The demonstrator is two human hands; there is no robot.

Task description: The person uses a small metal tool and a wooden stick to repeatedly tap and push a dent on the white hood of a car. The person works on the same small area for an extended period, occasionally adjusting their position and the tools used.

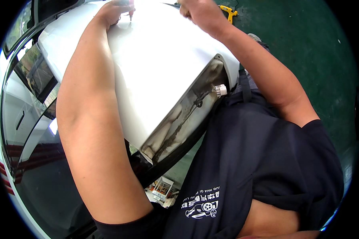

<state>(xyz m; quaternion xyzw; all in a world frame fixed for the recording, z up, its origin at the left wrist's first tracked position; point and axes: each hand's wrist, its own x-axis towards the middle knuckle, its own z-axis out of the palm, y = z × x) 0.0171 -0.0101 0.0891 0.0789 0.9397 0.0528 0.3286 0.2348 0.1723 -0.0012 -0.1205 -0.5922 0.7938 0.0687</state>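
Observation:
Near the top edge my left hand (pixel 115 12) rests on the glossy white car body panel (pixel 159 75). Its fingers are closed around a slim, pointed tool (pixel 131 14) with a reddish body, the tip close to the panel. My right hand (pixel 200 14) is raised over the panel's right side, curled like a fist and partly cut off by the frame. Whatever it may grip is out of sight. Nearer to me, an open lamp recess (pixel 179 119) in the panel shows a dirty inner wall and a white wiring connector (pixel 219 90) on a dark cable.
Dark car windows (pixel 36 167) run along the left. A yellow glue-gun-shaped tool (pixel 229 13) lies on the green floor (pixel 303 51) at the upper right. Below the panel, a white boxy object (pixel 162 187) stands among small clutter. My dark shirt is close to the recess edge.

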